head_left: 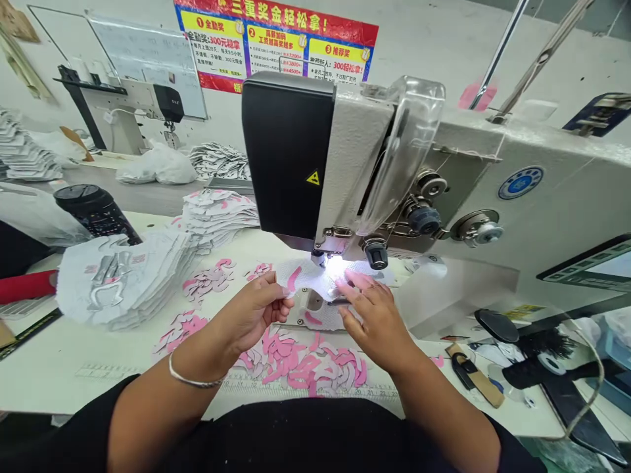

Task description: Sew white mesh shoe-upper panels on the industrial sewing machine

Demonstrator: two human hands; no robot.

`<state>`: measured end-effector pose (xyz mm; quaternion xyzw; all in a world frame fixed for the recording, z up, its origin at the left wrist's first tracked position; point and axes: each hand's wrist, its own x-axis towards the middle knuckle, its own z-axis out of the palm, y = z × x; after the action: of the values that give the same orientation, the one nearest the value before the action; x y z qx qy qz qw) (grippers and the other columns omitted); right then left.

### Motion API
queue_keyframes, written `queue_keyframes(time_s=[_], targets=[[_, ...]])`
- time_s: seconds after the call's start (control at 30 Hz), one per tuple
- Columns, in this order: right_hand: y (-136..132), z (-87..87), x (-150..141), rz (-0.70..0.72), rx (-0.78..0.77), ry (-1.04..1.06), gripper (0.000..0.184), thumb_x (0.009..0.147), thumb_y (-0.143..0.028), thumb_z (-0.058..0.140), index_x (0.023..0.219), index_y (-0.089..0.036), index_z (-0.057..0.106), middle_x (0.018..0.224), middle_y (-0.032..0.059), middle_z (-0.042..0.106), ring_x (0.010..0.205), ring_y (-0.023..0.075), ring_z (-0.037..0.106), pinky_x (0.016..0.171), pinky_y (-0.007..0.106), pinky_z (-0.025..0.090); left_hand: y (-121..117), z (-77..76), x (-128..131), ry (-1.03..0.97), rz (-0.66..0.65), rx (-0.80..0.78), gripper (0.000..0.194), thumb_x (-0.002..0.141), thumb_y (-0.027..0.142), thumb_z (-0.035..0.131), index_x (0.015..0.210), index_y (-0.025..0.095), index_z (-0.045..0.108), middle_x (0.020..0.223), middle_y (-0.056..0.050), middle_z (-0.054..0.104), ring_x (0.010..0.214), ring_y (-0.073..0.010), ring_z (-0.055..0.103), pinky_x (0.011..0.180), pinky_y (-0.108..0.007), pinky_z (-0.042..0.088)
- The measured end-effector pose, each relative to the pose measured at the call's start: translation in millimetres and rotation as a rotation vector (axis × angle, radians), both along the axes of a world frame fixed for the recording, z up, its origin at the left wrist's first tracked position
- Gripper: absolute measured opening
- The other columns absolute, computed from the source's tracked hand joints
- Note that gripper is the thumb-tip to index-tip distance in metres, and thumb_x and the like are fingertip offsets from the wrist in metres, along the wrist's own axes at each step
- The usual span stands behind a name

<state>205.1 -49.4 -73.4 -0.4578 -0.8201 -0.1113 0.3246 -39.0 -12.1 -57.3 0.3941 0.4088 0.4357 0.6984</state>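
Note:
A white fabric piece [308,270] with pink curved patches lies under the lit needle area of a sewing machine [290,157]. My left hand [263,303] pinches its left edge between thumb and fingers. On the right side of the cloth, my right hand [372,312] rests with fingers spread, the fingertips close to the presser foot [319,258]. Glare from the lamp hides the needle itself. Loose pink and white curved cutouts [296,361] are heaped on the table just in front of both hands, with more pink cutouts [211,279] to the left.
Stacked white fabric pieces [123,282] stand at left, another stack [217,213] behind them. A black tumbler [96,207] is beside these. A ruler strip [379,392] runs along the front edge. At right lie a thread snipper [463,371] and a black brush [545,345].

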Motion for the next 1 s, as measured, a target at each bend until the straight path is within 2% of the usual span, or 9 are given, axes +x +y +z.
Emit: queue_keyframes(time_s=[0.13,0.23,0.33,0.37,0.43,0.5,0.6,0.7,1.0], targets=[[7.3,-4.4,-7.2,-0.016,0.025,0.019,0.037,0.095,-0.02,0.052,0.131,-0.025,0.058,0.139,0.0084,0.057,0.129,0.0263,0.052,0.105,0.047,0.042,0.6,1.4,-18.4,0.025,-0.048,0.043,0.018,0.077,0.027,0.07,0.083,0.018,0.055,0.073,-0.003,0.065,0.06,-0.0103,0.057,0.06,-0.023,0.047],[2.7,-13.2,1.9,0.039,0.103,0.085,0.038,0.093,-0.017,0.055,0.13,-0.026,0.058,0.137,0.0096,0.059,0.127,0.0283,0.053,0.104,0.05,0.041,11.5,-4.7,-59.5,0.196,0.193,0.189,0.02,0.075,0.033,0.073,0.081,0.018,0.061,0.075,-0.002,0.065,0.065,-0.0118,0.057,0.063,-0.024,0.046],[-5.9,-30.3,20.6,0.079,0.182,0.197,0.041,0.089,-0.013,0.059,0.126,-0.028,0.061,0.126,0.0086,0.064,0.117,0.0273,0.059,0.1,0.05,0.045,17.7,-15.3,-110.0,0.617,0.472,0.342,0.021,0.073,0.037,0.073,0.081,0.019,0.067,0.071,-0.002,0.064,0.061,-0.0122,0.051,0.057,-0.024,0.039],[-8.5,-37.6,27.3,0.06,0.192,0.251,0.04,0.088,-0.012,0.06,0.123,-0.029,0.063,0.12,0.0076,0.066,0.112,0.0265,0.061,0.098,0.049,0.046,18.1,-19.7,-123.2,0.824,0.47,0.339,0.021,0.075,0.04,0.07,0.082,0.02,0.068,0.069,-0.002,0.063,0.058,-0.0128,0.05,0.054,-0.025,0.036],[-12.1,-52.7,38.8,-0.006,0.191,0.401,0.033,0.087,-0.013,0.061,0.116,-0.027,0.067,0.109,0.0069,0.068,0.103,0.0253,0.063,0.092,0.046,0.05,18.3,-30.1,-138.7,1.169,0.333,0.309,0.021,0.079,0.04,0.063,0.081,0.021,0.069,0.066,-0.001,0.062,0.056,-0.0146,0.05,0.052,-0.027,0.033],[-12.9,-65.6,46.4,-0.099,0.132,0.535,0.024,0.089,-0.018,0.06,0.11,-0.024,0.07,0.103,0.0068,0.067,0.099,0.0245,0.063,0.088,0.044,0.05,19.5,-42.3,-139.7,1.325,0.163,0.297,0.016,0.078,0.036,0.061,0.077,0.022,0.069,0.067,-0.001,0.064,0.059,-0.0163,0.054,0.054,-0.028,0.034],[-10.0,-76.8,50.6,-0.192,0.041,0.683,0.019,0.091,-0.024,0.057,0.103,-0.021,0.071,0.099,0.0063,0.066,0.097,0.0234,0.062,0.088,0.042,0.049,23.4,-60.1,-126.3,1.39,0.024,0.324,0.008,0.072,0.029,0.064,0.072,0.022,0.069,0.075,-0.002,0.068,0.068,-0.0184,0.059,0.058,-0.029,0.036],[-6.4,-80.5,51.3,-0.19,0.028,0.741,0.018,0.09,-0.027,0.058,0.098,-0.02,0.072,0.096,0.0053,0.066,0.095,0.0221,0.062,0.089,0.041,0.048,26.1,-69.6,-115.9,1.479,-0.033,0.339,0.009,0.073,0.027,0.062,0.075,0.022,0.07,0.084,-0.004,0.07,0.075,-0.0207,0.06,0.06,-0.031,0.036],[0.2,-91.5,56.6,-0.206,-0.054,0.871,0.017,0.085,-0.027,0.058,0.093,-0.022,0.072,0.095,0.0039,0.067,0.094,0.0219,0.062,0.089,0.04,0.046,33.8,-65.9,-135.0,1.676,0.011,0.285,0.019,0.079,0.026,0.055,0.091,0.022,0.069,0.099,-0.006,0.071,0.089,-0.0247,0.064,0.066,-0.032,0.041]])
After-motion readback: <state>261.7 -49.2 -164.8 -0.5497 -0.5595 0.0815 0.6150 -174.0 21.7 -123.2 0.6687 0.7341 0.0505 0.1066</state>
